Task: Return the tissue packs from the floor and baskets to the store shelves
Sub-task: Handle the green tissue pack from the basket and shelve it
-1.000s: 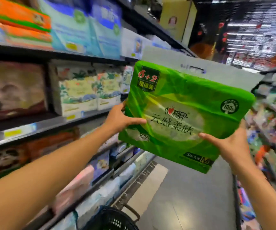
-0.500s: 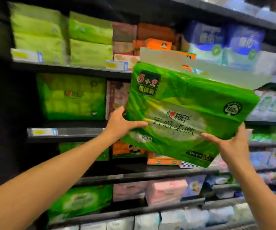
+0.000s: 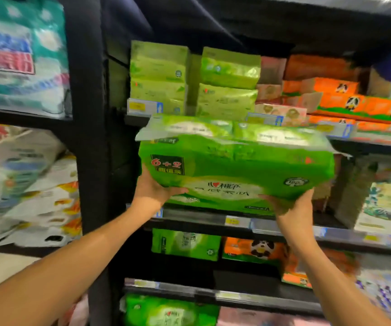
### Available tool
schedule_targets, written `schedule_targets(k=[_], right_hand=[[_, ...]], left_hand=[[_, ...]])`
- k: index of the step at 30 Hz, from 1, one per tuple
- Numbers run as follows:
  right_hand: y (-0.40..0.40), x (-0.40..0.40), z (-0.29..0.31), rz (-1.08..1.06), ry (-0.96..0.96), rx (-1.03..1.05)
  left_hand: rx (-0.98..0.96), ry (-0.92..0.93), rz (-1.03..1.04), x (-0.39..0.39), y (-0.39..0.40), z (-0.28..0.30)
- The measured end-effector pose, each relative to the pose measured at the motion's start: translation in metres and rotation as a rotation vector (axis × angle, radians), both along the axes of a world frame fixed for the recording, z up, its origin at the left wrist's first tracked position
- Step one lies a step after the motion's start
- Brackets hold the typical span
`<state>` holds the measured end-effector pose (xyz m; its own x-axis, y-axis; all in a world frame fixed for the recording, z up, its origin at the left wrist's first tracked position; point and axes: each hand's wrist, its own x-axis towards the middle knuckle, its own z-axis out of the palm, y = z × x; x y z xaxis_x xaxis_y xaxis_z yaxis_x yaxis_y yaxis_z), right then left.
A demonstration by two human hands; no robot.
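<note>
A dark store shelf unit (image 3: 213,222) fills the view, its boards stocked with packs and edged with price tags (image 3: 233,221). In front of it, at the height of the middle board, a big green tissue pack (image 3: 236,165) is held up in both hands, tilted so its printed face points down toward the person and its clear top flap points at the shelf. The left hand (image 3: 153,188) grips the pack's lower left corner, fingers hidden behind it and thumb (image 3: 178,191) curled across the front. The right hand (image 3: 293,207) grips the lower right edge, thumb on the front, fingers wrapped round the underside. Above the fingers stand pale green packs (image 3: 159,74) on the upper board; beside them to the right lie orange boxes (image 3: 345,100). Below the fingers sits a smaller green pack (image 3: 186,243) beside an orange panda box (image 3: 253,250)
</note>
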<state>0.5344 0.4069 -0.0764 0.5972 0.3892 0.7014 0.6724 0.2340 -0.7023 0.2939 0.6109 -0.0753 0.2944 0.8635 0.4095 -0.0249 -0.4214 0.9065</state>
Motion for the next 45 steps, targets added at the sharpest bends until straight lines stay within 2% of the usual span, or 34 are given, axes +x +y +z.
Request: schedule_targets(k=[2, 7, 11, 15, 23, 27, 29, 30, 32, 33, 34, 38, 41, 45], right_hand=[[0.029, -0.01, -0.004, 0.01, 0.006, -0.01], [0.089, -0.015, -0.017, 0.03, 0.033, -0.107], [0.126, -0.008, -0.029, 0.047, 0.065, -0.177], [0.15, -0.005, -0.044, 0.071, 0.108, -0.238], [0.183, 0.008, -0.035, 0.074, 0.114, -0.343], [0.185, 0.006, -0.032, 0.053, 0.116, -0.394], [0.177, 0.0, -0.033, -0.032, 0.021, -0.348], [0.171, -0.003, -0.036, -0.089, -0.078, -0.307], [0.159, -0.014, -0.041, -0.208, -0.357, -0.318], [0.155, -0.018, -0.045, -0.252, -0.494, -0.357], [0.155, -0.02, -0.048, -0.279, -0.593, -0.407], [0.163, -0.021, -0.05, -0.349, -0.707, -0.605], [0.176, -0.018, -0.053, -0.387, -0.785, -0.689], [0.2, -0.008, -0.047, -0.447, -0.789, -0.784]], left_hand=[[-0.024, -0.061, 0.035, -0.008, 0.026, -0.002], [0.031, -0.06, 0.047, -0.028, 0.072, -0.016], [0.096, 0.087, 0.08, -0.035, 0.099, -0.022], [0.056, 0.23, 0.106, -0.032, 0.123, -0.031], [-0.006, 0.262, 0.1, -0.019, 0.15, -0.029], [0.071, 0.246, 0.16, -0.011, 0.139, -0.038], [0.263, 0.266, 0.292, -0.016, 0.13, -0.045], [0.453, 0.327, 0.372, -0.019, 0.126, -0.049], [0.94, 0.573, 0.451, -0.025, 0.126, -0.055], [1.103, 0.704, 0.443, -0.026, 0.126, -0.055], [1.181, 0.819, 0.434, -0.028, 0.13, -0.055], [1.122, 1.11, 0.458, -0.026, 0.138, -0.047], [1.091, 1.195, 0.501, -0.015, 0.147, -0.045], [1.012, 1.271, 0.51, 0.005, 0.165, -0.035]])
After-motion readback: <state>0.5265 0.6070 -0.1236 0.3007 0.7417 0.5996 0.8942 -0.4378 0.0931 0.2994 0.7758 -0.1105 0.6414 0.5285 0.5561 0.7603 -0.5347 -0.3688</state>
